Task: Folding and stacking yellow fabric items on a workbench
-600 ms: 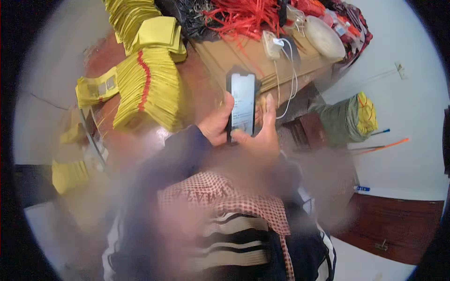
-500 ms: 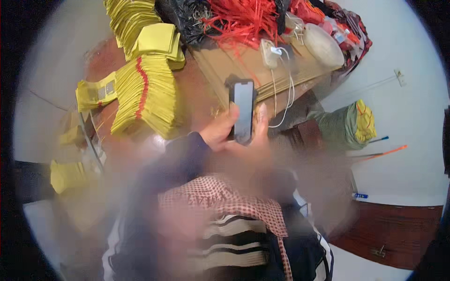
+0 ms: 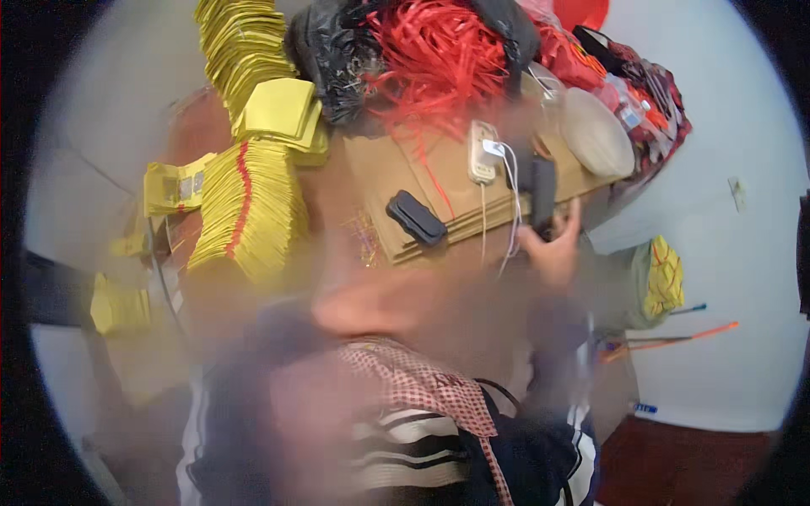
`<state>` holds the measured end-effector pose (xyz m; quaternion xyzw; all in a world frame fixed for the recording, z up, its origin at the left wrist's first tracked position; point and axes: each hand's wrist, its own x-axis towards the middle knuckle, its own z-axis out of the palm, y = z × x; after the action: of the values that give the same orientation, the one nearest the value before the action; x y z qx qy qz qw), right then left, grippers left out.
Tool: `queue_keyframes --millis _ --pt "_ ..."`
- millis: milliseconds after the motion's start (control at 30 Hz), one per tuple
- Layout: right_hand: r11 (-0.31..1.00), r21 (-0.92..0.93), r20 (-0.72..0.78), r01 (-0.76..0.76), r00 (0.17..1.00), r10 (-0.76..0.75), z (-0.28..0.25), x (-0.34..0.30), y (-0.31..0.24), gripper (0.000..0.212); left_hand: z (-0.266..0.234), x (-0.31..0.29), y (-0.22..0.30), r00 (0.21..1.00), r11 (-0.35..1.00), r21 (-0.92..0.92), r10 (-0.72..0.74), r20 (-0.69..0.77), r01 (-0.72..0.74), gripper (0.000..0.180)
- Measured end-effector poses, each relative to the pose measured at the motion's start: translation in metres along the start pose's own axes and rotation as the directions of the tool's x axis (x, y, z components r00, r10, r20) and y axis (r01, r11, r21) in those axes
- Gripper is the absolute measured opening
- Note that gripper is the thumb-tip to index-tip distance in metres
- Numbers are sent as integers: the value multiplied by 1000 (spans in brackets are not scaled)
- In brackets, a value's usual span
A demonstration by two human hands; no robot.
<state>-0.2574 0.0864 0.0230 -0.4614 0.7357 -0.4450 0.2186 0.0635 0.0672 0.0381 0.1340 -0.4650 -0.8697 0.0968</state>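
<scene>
My right hand (image 3: pixel 553 251) is stretched out to the right edge of the cardboard stack (image 3: pixel 447 181). Between its thumb and fingers is a dark smartphone (image 3: pixel 542 192), blurred, its screen not showing. My left hand (image 3: pixel 371 305) is close to my body in front of the stack, smeared by motion, its fingers indistinct. On the cardboard lies a small black oblong object (image 3: pixel 416 219) whose kind I cannot make out. Beside the phone is a white power strip (image 3: pixel 481 156) with a white charger (image 3: pixel 494 148) plugged in and a white cable (image 3: pixel 516 211) trailing down.
Tall stacks of folded yellow sheets (image 3: pixel 245 207) stand at the left. Behind the cardboard, a black plastic bag (image 3: pixel 325 63) holds red plastic strips (image 3: pixel 443 55). A pale round object (image 3: pixel 597 131) sits at the right. A green sack (image 3: pixel 624 282) stands by the wall.
The phone, held upright between both hands before, has gone right with my right hand. My left hand has drawn back toward my body. The black oblong object now shows fully.
</scene>
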Motion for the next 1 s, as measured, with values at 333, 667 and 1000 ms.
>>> queue_keyframes --millis 333,667,1000 --pt "584 -658 -487 -475 860 150 -297 42 192 81 -22 -121 -43 864 968 -233 -195 -465 94 47" --pt "690 -424 -726 -586 676 128 -365 -61 161 101 -71 -14 -17 785 767 640 367 -498 47 23" --pt "676 -503 -792 -538 600 -112 -306 -89 117 57 -52 61 51 726 948 -130 130 -675 -290 41"
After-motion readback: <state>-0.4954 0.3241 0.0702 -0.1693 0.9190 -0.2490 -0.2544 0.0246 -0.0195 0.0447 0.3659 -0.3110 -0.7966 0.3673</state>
